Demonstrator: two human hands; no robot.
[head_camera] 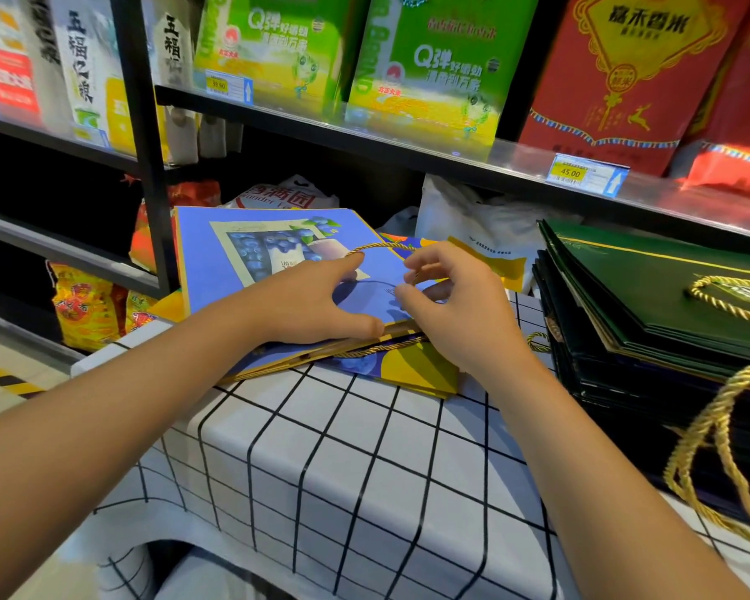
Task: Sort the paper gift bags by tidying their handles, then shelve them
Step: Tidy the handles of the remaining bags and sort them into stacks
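A flat blue paper gift bag (243, 249) with a blueberry picture lies on top of other blue and yellow bags (412, 368) at the table's far edge. Its gold rope handle (382, 246) arches over the bag face. My left hand (317, 300) rests flat on the bag, with its forefinger touching the left end of the handle. My right hand (447, 305) pinches the handle's right end between thumb and fingers. A second gold rope (377, 349) shows at the bag's open edge under my hands.
A stack of dark green gift bags (650, 313) with gold rope handles (711, 443) sits at the right. The table has a white cloth with a black grid (343, 461). Black shelves (408, 145) behind hold green and red boxes, price tags and white plastic bags.
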